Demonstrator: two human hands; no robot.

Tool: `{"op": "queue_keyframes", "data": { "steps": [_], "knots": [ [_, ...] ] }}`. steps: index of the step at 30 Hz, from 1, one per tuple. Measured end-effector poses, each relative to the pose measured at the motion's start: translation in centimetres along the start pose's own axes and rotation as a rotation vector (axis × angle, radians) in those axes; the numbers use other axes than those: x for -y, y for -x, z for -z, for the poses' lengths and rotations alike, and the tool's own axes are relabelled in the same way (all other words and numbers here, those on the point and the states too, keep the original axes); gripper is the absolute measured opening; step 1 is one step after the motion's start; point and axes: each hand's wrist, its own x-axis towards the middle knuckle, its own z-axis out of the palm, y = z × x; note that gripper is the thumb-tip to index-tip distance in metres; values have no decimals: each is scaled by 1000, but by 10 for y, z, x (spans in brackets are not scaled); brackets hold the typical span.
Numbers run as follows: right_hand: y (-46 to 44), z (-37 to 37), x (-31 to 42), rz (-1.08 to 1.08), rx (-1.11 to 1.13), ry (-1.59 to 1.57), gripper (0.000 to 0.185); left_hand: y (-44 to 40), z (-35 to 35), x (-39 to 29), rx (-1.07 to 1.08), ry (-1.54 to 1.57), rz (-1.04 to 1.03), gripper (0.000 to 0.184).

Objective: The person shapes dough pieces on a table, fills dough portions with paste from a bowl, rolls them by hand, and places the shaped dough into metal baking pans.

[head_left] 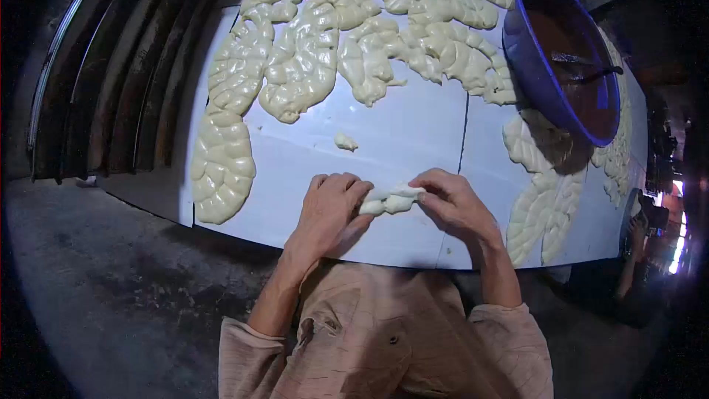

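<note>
Close to the near edge of the white table, a small pale piece of dough (397, 202) lies between my two hands. My left hand (338, 205) has its fingers closed around the left end of the piece. At the right end, my right hand (452, 201) pinches the dough between thumb and fingers. Just beyond them sits a loose dough scrap (345, 141). Long rows of flattened, glossy dough pieces (301, 59) spread over the far and left parts of the tabletop.
A purple basin (517, 48) with brown contents and a utensil stands tilted at the right. More dough rows (543, 210) lie on the right side of the table (295, 177). Dark curved metal channels (111, 66) stand at the left. Another person's arm (631, 251) shows at far right.
</note>
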Motion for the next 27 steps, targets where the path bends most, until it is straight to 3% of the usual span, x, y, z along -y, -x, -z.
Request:
{"op": "queue_keyframes", "data": {
  "steps": [3,5,7,9,10,11,12,13,14,17,20,23,25,27],
  "knots": [
    [-10,-5,1,206,33,158,25,-6,-4,-3,18,-32,-8,49],
    [-12,-9,5,224,68,204,27,-8,-1,-10,17,-38,-23,50],
    [-15,-12,10,247,118,252,28,-7,-5,-4,37,-40,-51,71],
    [-10,-7,13,198,94,355,47,1,-4,3,-29,14,-105,84],
    [-4,-5,22,200,37,403,54,7,3,4,-28,-20,-77,104],
    [-1,-3,25,202,-19,449,60,13,13,1,-58,-93,-32,109],
    [-2,-1,21,215,-66,577,79,22,19,9,-107,-78,-22,111],
    [-4,-4,19,263,-62,599,80,32,24,16,-157,-63,-12,112],
    [-6,-7,17,312,-59,619,82,40,25,15,-156,-169,56,111],
    [-19,-24,8,517,-29,735,84,53,17,31,-110,-111,75,105],
    [-35,-44,-4,674,-25,784,80,48,1,47,-270,-144,-80,85],
    [-44,-55,-11,682,-58,847,70,42,-5,50,-244,-125,-119,76],
    [-45,-56,-18,713,-25,837,58,38,-9,49,-100,-60,-59,68],
    [-45,-57,-6,744,-49,652,45,34,-4,45,-80,26,-63,54]
  ]
}}
